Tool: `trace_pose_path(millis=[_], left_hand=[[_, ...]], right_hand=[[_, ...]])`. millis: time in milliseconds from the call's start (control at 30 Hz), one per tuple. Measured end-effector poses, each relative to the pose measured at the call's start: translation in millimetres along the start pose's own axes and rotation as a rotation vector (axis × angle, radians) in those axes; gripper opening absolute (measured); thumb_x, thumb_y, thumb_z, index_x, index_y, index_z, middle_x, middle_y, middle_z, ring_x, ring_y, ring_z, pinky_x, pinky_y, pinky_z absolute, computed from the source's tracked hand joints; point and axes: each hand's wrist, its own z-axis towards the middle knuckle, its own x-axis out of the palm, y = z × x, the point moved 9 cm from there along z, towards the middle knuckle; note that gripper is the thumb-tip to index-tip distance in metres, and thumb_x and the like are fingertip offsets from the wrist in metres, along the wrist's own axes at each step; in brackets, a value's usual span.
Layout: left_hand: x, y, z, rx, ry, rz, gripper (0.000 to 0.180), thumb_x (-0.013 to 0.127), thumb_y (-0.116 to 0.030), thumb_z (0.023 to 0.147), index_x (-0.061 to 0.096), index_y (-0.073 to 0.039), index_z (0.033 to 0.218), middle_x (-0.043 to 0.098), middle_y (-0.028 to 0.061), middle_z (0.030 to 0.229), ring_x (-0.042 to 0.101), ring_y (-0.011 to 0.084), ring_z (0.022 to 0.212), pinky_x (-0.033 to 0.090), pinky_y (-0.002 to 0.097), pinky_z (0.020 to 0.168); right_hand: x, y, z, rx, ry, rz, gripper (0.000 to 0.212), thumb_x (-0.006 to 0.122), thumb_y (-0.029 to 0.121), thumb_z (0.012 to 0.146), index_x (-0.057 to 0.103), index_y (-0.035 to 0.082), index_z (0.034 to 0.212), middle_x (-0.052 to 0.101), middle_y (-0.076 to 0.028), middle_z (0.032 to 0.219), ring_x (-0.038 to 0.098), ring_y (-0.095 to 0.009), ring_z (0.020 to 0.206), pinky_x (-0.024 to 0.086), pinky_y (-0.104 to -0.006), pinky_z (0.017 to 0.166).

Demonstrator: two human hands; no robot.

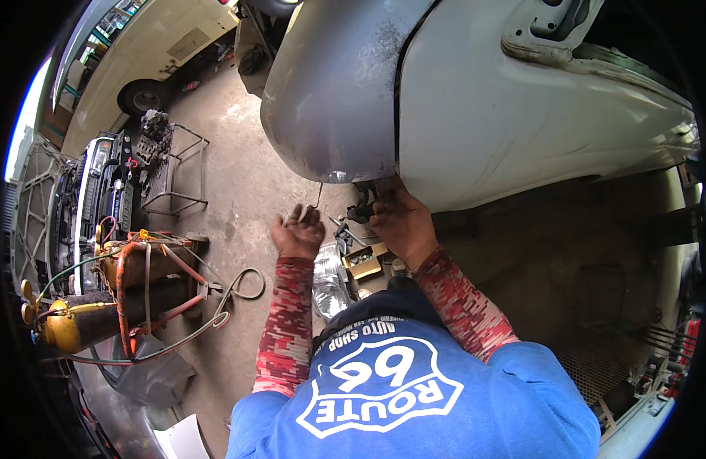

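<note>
Reaching up under the panel (521, 107), the right hand (399, 222) clamps a dark part (362, 210) at its lower edge, nearer than the left hand (298, 233), which hangs loosely curled just beside, apparently empty.

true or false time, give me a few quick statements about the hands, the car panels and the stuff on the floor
1. The right hand is up at the lower edge of the white car panel. True.
2. The left hand grips a hammer. False: no hammer shows; it is raised beside a thin rod.
3. Gas cylinders on a cart lie to the person's left. True.
4. Both forearms are bare. False: both wear red patterned sleeves.
</note>
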Motion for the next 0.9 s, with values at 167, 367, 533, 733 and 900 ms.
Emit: trace_pose_path(millis=[167, 367, 533, 733, 900], left_hand=[[-21, -90, -31, 0.353, -0.098, 0.135, 0.055, 0.034, -0.059, 0.098, 0.060, -0.012, 0.110, 0.065, 0.0082, 0.101, 0.058, 0.0266, 0.096, 0.041, 0.0417, 0.085], [5, -166, -114, 0.920, -0.133, 0.364, 0.055, 0.032, -0.057, 0.101, 0.059, -0.011, 0.117, 0.062, 0.0028, 0.112, 0.056, 0.0176, 0.102, 0.035, 0.0374, 0.089], [10, -212, -136, 1.124, -0.130, 0.402, 0.060, 0.030, -0.060, 0.101, 0.058, -0.012, 0.124, 0.060, 0.0031, 0.116, 0.052, 0.0175, 0.108, 0.034, 0.0354, 0.089], [55, -209, -91, 1.048, -0.083, 0.340, 0.073, 0.023, -0.065, 0.099, 0.050, -0.009, 0.137, 0.053, 0.0108, 0.132, 0.046, 0.0241, 0.121, 0.031, 0.0445, 0.102], [170, -113, -1, 0.959, 0.281, 0.258, 0.072, 0.042, -0.055, 0.102, 0.031, -0.004, 0.153, 0.040, 0.0146, 0.150, 0.033, 0.0223, 0.141, 0.023, 0.0384, 0.118]], right_hand=[[15, 1, 9, -0.049, 0.040, -0.069, 0.029, 0.051, 0.027, 0.098, 0.059, 0.014, 0.122, 0.059, -0.005, 0.128, 0.051, -0.025, 0.120, 0.038, -0.0455, 0.102], [39, 4, 15, -0.090, 0.093, 0.040, 0.032, 0.046, 0.030, 0.096, 0.059, 0.013, 0.121, 0.057, -0.007, 0.131, 0.045, -0.026, 0.131, 0.026, -0.0489, 0.114], [60, 1, 17, -0.166, 0.278, 0.091, 0.034, 0.045, 0.032, 0.097, 0.058, 0.010, 0.120, 0.056, -0.009, 0.133, 0.045, -0.028, 0.130, 0.028, -0.0492, 0.115], [60, -3, 13, -0.257, 0.210, 0.185, 0.042, 0.040, 0.035, 0.101, 0.055, 0.006, 0.127, 0.051, -0.012, 0.140, 0.042, -0.034, 0.133, 0.029, -0.0514, 0.116], [61, -4, 12, -0.295, 0.205, 0.228, 0.054, 0.033, 0.041, 0.102, 0.045, 0.004, 0.139, 0.043, -0.014, 0.147, 0.035, -0.036, 0.139, 0.022, -0.0536, 0.120]])
